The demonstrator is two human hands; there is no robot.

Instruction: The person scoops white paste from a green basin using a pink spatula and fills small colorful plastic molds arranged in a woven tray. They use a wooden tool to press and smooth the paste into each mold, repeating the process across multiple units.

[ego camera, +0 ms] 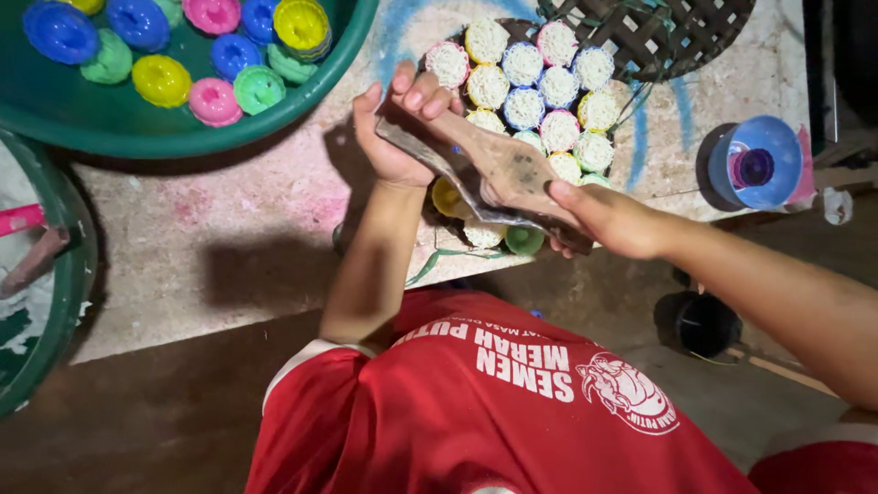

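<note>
A flat wooden paddle (498, 169), worn and dusted grey, is held over a tray of small round moulds (540, 101) packed with white filling. Its long axis runs from far left to near right — the narrow handle end far left, the broad blade near right. The handle end is gripped by the left hand (393, 128), fingers curled shut around it. The blade end is pinched by the right hand (608, 220), thumb on top and fingers tucked beneath, so both hands are clamped on the paddle. The moulds lie directly under and just beyond it, the right hand being nearer to them. To the far left a green basin (183, 128) is filled with empty moulds (165, 80) in blue, pink, yellow and green. A blue cup (759, 165) stands to the right on the stained table (256, 238).
</note>
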